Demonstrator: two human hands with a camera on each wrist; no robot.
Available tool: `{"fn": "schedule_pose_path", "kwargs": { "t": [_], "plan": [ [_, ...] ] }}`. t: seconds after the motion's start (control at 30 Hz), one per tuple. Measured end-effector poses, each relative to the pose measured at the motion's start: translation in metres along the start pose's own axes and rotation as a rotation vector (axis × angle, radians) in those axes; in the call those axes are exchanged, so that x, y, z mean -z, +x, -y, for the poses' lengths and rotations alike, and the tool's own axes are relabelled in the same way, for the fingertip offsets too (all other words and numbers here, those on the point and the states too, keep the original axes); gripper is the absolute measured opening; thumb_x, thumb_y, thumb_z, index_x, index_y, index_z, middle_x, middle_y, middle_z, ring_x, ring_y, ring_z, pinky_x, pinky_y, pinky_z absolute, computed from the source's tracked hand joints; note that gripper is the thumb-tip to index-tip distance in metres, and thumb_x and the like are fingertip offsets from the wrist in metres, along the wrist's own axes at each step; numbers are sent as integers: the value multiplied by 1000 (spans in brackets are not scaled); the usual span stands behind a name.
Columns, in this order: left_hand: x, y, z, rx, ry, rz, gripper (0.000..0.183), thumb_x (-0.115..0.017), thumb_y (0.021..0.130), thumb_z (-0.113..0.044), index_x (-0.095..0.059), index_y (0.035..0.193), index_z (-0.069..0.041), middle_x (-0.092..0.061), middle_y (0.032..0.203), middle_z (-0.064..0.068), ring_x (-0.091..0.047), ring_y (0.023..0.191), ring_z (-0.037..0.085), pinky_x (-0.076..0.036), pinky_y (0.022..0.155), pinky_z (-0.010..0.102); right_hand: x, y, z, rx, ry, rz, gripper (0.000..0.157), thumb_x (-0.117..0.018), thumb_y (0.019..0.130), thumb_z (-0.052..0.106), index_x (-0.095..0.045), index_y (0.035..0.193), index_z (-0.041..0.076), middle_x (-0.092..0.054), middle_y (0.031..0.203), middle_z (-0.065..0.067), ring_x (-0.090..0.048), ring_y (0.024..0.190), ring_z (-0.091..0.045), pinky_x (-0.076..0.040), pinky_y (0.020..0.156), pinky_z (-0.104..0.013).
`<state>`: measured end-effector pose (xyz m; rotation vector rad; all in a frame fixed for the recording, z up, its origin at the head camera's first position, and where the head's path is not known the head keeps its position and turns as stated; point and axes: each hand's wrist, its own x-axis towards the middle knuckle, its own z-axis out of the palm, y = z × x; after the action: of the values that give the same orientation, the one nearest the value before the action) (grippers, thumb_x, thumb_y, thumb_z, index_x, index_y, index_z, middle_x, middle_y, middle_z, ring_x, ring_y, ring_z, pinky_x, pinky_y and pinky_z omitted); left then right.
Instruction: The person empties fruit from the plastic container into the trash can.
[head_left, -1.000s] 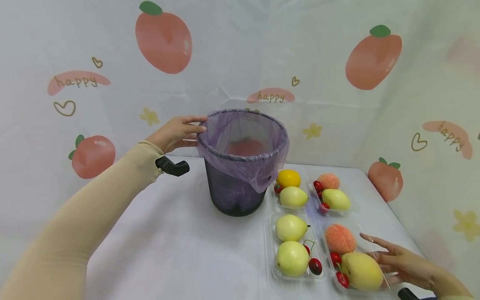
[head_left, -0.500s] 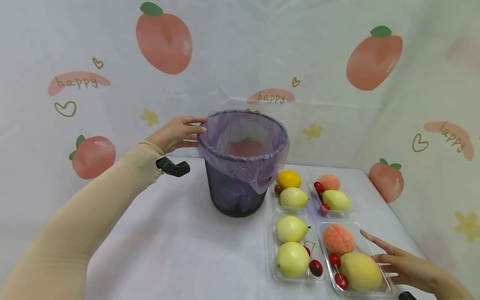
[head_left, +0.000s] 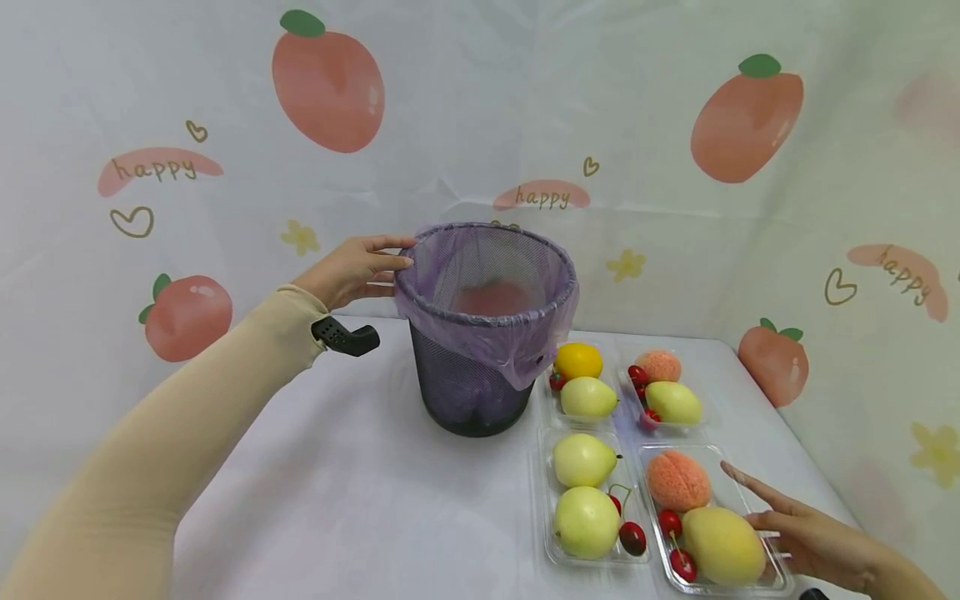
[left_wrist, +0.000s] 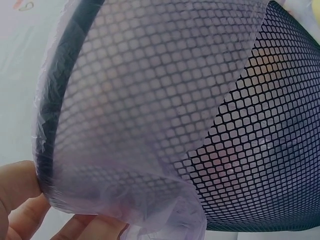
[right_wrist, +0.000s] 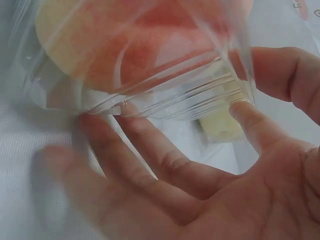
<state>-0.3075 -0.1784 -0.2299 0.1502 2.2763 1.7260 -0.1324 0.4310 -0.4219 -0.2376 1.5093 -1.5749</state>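
Note:
My left hand (head_left: 352, 271) rests its spread, mostly straight fingertips on the left rim of a black mesh trash bin (head_left: 465, 392) with a purple plastic liner (head_left: 517, 333) folded over it. In the left wrist view, the fingers (left_wrist: 20, 182) touch the rim and liner from outside. My right hand (head_left: 817, 533) has its extended fingers at the right side of a clear plastic container (head_left: 720, 454), touching its wall in the right wrist view. Inside are an orange-pink peach (head_left: 678, 481), a yellow mango-like fruit (head_left: 723, 546) and red cherries (head_left: 678, 562).
Left of that container lies another clear tray (head_left: 551, 550) with two pears (head_left: 587, 521) and dark cherries. Farther back are two more containers, one with a lemon (head_left: 578, 362), the other with a yellow fruit (head_left: 672, 402). A fruit-printed cloth (head_left: 660, 292) backs the white table.
The container at my right hand, tilted one second ago, has come down level. My left hand and the trash bin have stayed in place.

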Motion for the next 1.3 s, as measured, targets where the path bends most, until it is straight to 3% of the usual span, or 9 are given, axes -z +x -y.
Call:
{"fn": "schedule_pose_path", "kwargs": {
  "t": [0.27,0.43,0.6,0.77,0.87,1.1,1.3],
  "plan": [
    [1,1,2,2,4,2,53,-57,99,-18,-39,150,-18,-43,143,6,-53,115,21,-50,95,31,1,-1,-2,1,44,-2,60,-17,108,15,-29,138,66,-22,144,-1,-51,117,-32,-50,91,-34],
    [2,2,2,-3,-10,24,54,-56,100,-17,-37,151,-17,-41,146,8,-51,121,23,-45,103,38,-2,0,-2,43,126,53,62,-14,109,14,-30,136,67,-37,131,4,-56,111,-27,-52,89,-30],
    [3,2,1,-16,-12,41,55,-56,100,-16,-36,151,-16,-41,145,8,-53,115,20,-46,101,36,-5,-5,-1,145,263,140,67,-6,108,11,-29,138,66,-55,126,-6,-60,113,-27,-49,99,-40],
    [1,1,0,-9,2,33,55,-57,99,-18,-37,151,-17,-41,145,8,-53,115,20,-49,96,31,-7,-7,4,254,343,202,74,-1,104,4,-21,143,63,-58,132,-11,-60,115,-30,-45,101,-47],
    [1,1,0,7,3,17,55,-57,99,-18,-38,150,-18,-40,147,9,-50,120,22,-48,96,32,-9,-6,13,284,365,205,74,0,103,4,-24,143,61,-58,132,-12,-62,112,-30,-44,100,-49],
    [0,1,-1,9,-3,15,55,-57,99,-18,-38,150,-18,-38,149,8,-48,124,24,-49,94,30,-18,5,43,401,407,278,68,9,103,13,-21,148,54,-48,144,-12,-50,128,-37,-35,102,-55],
    [1,0,0,3,-4,17,54,-56,99,-18,-38,150,-18,-39,148,9,-49,123,24,-46,101,36,-30,19,71,453,399,263,61,9,103,22,-17,151,51,-45,147,-2,-50,129,-34,-38,101,-53]
  ]
}}
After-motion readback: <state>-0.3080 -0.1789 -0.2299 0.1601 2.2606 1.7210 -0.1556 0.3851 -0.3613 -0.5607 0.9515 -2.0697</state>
